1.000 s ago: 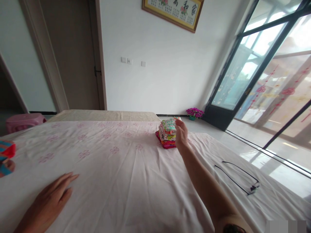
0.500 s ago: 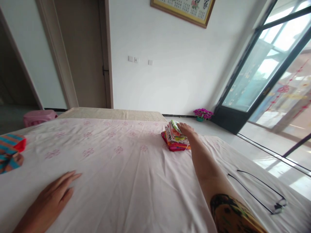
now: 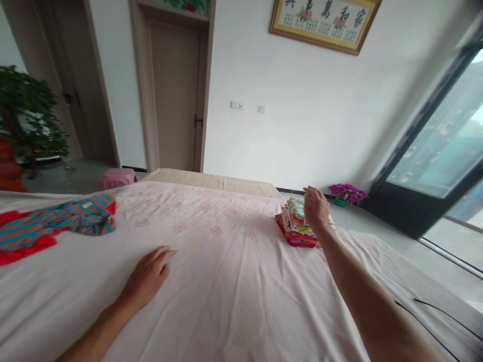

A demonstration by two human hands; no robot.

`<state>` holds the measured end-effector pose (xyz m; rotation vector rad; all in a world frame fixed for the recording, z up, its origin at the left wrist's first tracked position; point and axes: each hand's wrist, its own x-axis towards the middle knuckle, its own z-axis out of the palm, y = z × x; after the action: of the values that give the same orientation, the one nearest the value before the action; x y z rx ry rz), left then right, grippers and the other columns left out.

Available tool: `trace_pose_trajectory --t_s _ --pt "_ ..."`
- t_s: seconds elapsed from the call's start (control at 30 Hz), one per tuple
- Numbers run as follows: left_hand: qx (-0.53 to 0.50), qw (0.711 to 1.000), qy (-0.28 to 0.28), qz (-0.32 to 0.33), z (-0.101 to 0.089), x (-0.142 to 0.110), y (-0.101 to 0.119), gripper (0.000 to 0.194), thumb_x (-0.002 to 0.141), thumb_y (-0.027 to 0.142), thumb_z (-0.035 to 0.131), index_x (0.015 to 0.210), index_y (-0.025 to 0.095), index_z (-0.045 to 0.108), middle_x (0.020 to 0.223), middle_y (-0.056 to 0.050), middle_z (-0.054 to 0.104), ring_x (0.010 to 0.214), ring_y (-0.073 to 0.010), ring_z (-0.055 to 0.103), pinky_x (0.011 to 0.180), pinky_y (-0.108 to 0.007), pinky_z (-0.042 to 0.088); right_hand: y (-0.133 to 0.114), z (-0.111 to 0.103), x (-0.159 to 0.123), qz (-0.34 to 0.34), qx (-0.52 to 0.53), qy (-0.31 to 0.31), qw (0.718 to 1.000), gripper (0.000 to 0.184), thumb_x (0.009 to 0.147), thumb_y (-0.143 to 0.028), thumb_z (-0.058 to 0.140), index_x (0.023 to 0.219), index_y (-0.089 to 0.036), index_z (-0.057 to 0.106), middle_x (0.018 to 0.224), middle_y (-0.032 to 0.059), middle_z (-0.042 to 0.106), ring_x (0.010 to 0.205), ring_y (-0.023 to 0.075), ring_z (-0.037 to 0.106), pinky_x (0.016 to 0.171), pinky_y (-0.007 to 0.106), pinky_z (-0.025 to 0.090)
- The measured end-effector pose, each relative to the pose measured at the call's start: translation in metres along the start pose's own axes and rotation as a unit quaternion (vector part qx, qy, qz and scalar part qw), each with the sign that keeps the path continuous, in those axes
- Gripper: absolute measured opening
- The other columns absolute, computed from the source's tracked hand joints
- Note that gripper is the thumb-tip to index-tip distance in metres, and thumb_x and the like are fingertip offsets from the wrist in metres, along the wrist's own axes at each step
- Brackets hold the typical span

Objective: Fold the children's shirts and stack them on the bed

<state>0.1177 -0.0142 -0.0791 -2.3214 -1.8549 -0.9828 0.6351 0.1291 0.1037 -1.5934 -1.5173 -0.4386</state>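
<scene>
A stack of folded, brightly patterned cloths (image 3: 298, 232) lies on the far right part of the pale pink sheet (image 3: 222, 291), with a green and white piece on top. My right hand (image 3: 316, 207) is at the stack's right side, its fingers raised a little above the top and holding nothing that I can see. On the sheet at left of centre rests my left hand (image 3: 151, 271), palm down with fingers stretched out and nothing in them. Farther left lies a blue and brown striped garment (image 3: 83, 216) with red parts, spread loosely and apart from my left hand.
The thin dark temples of a pair of glasses (image 3: 426, 327) lie at the lower right. Beyond the sheet stand a pink stool (image 3: 119, 177), a pot of purple flowers (image 3: 347, 193) and a leafy plant (image 3: 32, 110). A glass door (image 3: 433, 151) is at the right.
My right hand has lifted off the top of the cloth stack. My left hand stays on the sheet. The view has swung left, showing more of the striped garment.
</scene>
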Motion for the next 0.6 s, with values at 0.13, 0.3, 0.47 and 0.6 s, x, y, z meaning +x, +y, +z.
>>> trace_pose_trajectory --t_s 0.13,0.3,0.47,0.6 --pt "0.002 1.0 -0.009 -0.002 -0.005 0.002 0.006 0.042 0.086 0.017 0.044 0.12 0.022 0.067 0.13 -0.008 0.065 0.123 -0.0222 0.058 0.111 -0.041 0.043 -0.067 0.025 -0.073 -0.118 0.138 -0.175 0.968 0.036 0.095 -0.034 0.041 0.113 -0.021 0.069 0.129 0.0095 0.062 0.12 0.0223 0.056 0.106 0.039 0.04" --pt "-0.043 0.999 -0.013 0.002 -0.013 0.003 0.009 0.041 0.084 0.012 0.047 0.118 0.021 0.067 0.128 -0.011 0.065 0.123 -0.0224 0.058 0.11 -0.041 0.042 -0.138 0.049 -0.183 -0.117 0.089 -0.402 0.904 0.046 0.096 -0.037 0.043 0.135 -0.016 0.058 0.147 0.016 0.048 0.136 0.0246 0.045 0.112 0.039 0.035" --pt "-0.096 0.995 0.002 -0.038 -0.019 0.003 0.007 0.04 0.079 0.006 0.051 0.112 0.019 0.068 0.122 -0.011 0.068 0.119 -0.0214 0.06 0.109 -0.038 0.043 -0.175 0.049 -0.237 -0.122 -0.003 -0.427 0.896 0.054 0.099 -0.039 0.036 0.15 -0.02 0.042 0.158 0.0101 0.034 0.148 0.0259 0.023 0.12 0.046 0.016" --pt "-0.087 0.992 0.042 -0.084 -0.022 0.004 -0.001 0.041 0.08 0.006 0.048 0.117 0.017 0.064 0.122 -0.013 0.066 0.119 -0.0221 0.06 0.108 -0.039 0.044 -0.184 0.046 -0.243 -0.129 -0.018 -0.403 0.906 0.053 0.099 -0.038 0.033 0.149 -0.021 0.042 0.157 0.0072 0.037 0.147 0.0237 0.027 0.12 0.043 0.016"
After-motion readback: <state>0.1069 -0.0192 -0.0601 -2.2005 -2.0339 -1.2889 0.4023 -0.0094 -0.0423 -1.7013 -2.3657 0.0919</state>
